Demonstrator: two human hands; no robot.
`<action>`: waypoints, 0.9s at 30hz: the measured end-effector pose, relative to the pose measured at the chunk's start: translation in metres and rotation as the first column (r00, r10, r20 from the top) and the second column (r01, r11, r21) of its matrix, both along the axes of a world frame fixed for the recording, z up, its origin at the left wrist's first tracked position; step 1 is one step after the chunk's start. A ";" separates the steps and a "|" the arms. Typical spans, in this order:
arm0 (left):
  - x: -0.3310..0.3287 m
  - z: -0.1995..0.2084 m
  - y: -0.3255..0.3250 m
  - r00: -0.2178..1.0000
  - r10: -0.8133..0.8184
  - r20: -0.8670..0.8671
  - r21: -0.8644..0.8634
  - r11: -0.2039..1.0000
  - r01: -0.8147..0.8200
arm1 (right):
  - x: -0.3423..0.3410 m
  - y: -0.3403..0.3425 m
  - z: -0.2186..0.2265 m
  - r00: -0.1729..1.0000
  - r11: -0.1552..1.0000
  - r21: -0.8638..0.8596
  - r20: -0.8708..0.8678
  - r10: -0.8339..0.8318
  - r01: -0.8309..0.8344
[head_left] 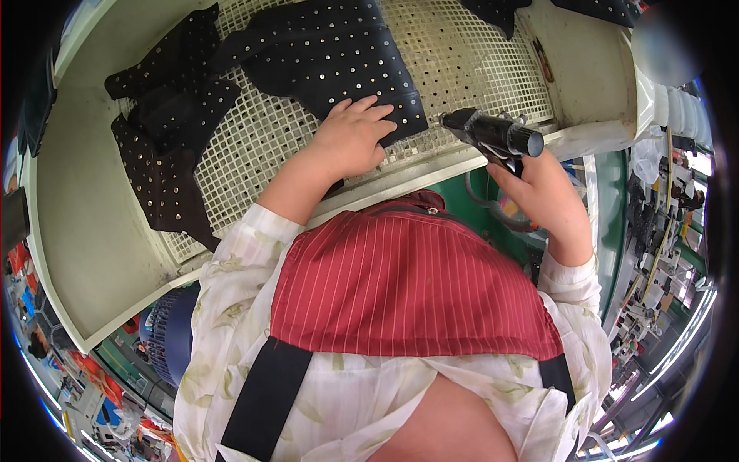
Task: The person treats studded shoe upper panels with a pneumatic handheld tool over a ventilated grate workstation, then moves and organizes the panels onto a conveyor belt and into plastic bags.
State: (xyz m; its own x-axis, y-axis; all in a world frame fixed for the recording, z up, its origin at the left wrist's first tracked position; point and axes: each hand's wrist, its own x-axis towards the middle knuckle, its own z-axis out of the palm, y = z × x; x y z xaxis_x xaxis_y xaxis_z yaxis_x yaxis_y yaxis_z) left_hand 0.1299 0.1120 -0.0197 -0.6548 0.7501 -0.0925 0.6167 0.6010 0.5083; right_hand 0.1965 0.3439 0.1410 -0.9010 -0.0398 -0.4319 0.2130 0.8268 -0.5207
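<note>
My left hand [352,138] lies flat with its fingers spread on the lower edge of a black fabric piece [327,58] dotted with shiny studs. The cloth rests on a pale grid [258,131]. In my right hand [545,194] is a black spray gun [493,135]. Its nozzle points left, just beyond the cloth's right corner and apart from it. My fingers wrap round the grip, partly hidden behind the gun's body. More studded dark pieces, among them a brown one [165,189], lie rumpled left of my left hand.
A pale tray wall [77,254] surrounds the grid, with a raised front rim [416,171] between it and my body. A grey hose [493,204] hangs below the gun. Another studded dark piece [496,11] lies at the far right. A blue basket-like container [169,331] stands below left.
</note>
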 end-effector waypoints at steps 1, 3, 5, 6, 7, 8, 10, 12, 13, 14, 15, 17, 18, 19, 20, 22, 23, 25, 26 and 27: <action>0.000 -0.001 -0.001 1.000 0.000 0.005 -0.002 1.000 0.000 | 0.003 0.001 0.001 1.000 0.999 -0.032 -0.029 0.012 -0.013; 0.000 -0.003 -0.002 1.000 0.000 -0.011 0.044 0.999 0.001 | 0.008 0.003 0.002 1.000 0.999 -0.046 -0.014 0.026 -0.026; 0.002 -0.003 -0.005 1.000 0.023 0.000 0.081 0.996 -0.023 | 0.010 0.008 -0.001 0.999 0.997 -0.061 0.000 0.043 -0.043; 0.003 -0.003 -0.006 0.999 0.041 0.010 0.119 0.992 -0.042 | 0.012 0.013 -0.006 0.998 0.993 -0.104 -0.028 0.053 -0.055; 0.003 -0.004 -0.008 0.999 0.044 0.015 0.118 0.992 -0.046 | 0.012 0.015 -0.009 0.996 0.987 -0.148 -0.056 0.062 -0.070; 0.003 -0.007 -0.011 0.992 0.121 -0.048 0.160 0.981 -0.112 | 0.010 0.016 -0.009 0.997 0.986 -0.150 -0.050 0.067 -0.073; 0.005 -0.009 -0.023 0.966 0.217 -0.138 0.167 0.967 -0.193 | 0.008 0.014 -0.009 0.995 0.990 -0.131 -0.090 0.036 -0.048; 0.003 -0.011 -0.038 0.961 0.217 -0.172 0.123 0.973 -0.198 | 0.007 0.010 -0.011 0.989 0.979 -0.185 -0.140 0.056 -0.082; -0.001 -0.015 -0.042 0.958 0.246 -0.145 0.166 0.961 -0.222 | 0.005 0.005 -0.007 0.997 0.978 -0.202 -0.069 0.030 -0.043; -0.003 -0.018 -0.047 0.956 0.260 -0.136 0.156 0.959 -0.239 | 0.003 0.000 -0.002 1.000 0.977 -0.215 0.001 0.004 -0.004; -0.006 -0.019 -0.051 0.965 0.244 -0.096 0.159 0.961 -0.227 | -0.001 -0.004 0.002 0.991 0.972 -0.230 0.129 -0.014 0.044; -0.009 -0.022 -0.058 0.971 0.226 -0.071 0.153 0.965 -0.214 | -0.003 -0.013 0.002 0.993 0.961 -0.271 0.082 0.086 -0.061; -0.010 -0.021 -0.057 0.968 0.241 -0.069 0.147 0.962 -0.229 | -0.005 -0.015 0.001 0.986 0.944 -0.294 0.024 0.164 -0.150; -0.012 -0.020 -0.056 0.974 0.214 -0.078 0.116 0.972 -0.205 | -0.003 -0.012 -0.008 0.982 0.924 -0.344 0.024 0.188 -0.168; -0.013 -0.017 -0.056 0.979 0.186 -0.086 0.084 0.980 -0.179 | -0.006 -0.017 -0.007 0.979 0.920 -0.348 0.024 0.202 -0.181; -0.014 -0.015 -0.056 0.979 0.186 -0.082 0.075 0.981 -0.180 | -0.011 -0.034 -0.003 0.933 0.885 -0.305 -0.036 0.359 -0.353; -0.014 -0.015 -0.057 0.981 0.176 -0.079 0.068 0.983 -0.171 | -0.012 -0.038 -0.009 0.894 0.847 -0.287 -0.124 0.430 -0.447; -0.013 -0.018 -0.057 0.981 0.182 -0.070 0.073 0.982 -0.177 | -0.017 -0.054 -0.011 0.866 0.835 -0.246 -0.039 0.498 -0.492; -0.013 -0.020 -0.057 0.981 0.184 -0.062 0.076 0.981 -0.179 | -0.019 -0.061 -0.007 0.875 0.868 -0.218 0.101 0.474 -0.445; -0.012 -0.019 -0.056 0.980 0.187 -0.063 0.077 0.980 -0.182 | -0.019 -0.060 -0.008 0.873 0.867 -0.217 0.100 0.477 -0.449</action>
State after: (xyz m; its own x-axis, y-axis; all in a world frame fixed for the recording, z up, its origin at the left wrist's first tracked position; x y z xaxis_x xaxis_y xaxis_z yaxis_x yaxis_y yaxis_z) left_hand 0.1176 0.0558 -0.0390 -0.7855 0.6188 0.0068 0.5340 0.6722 0.5128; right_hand 0.1776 0.2837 0.1326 -0.6865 -0.5268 -0.5012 -0.0857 0.7431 -0.6636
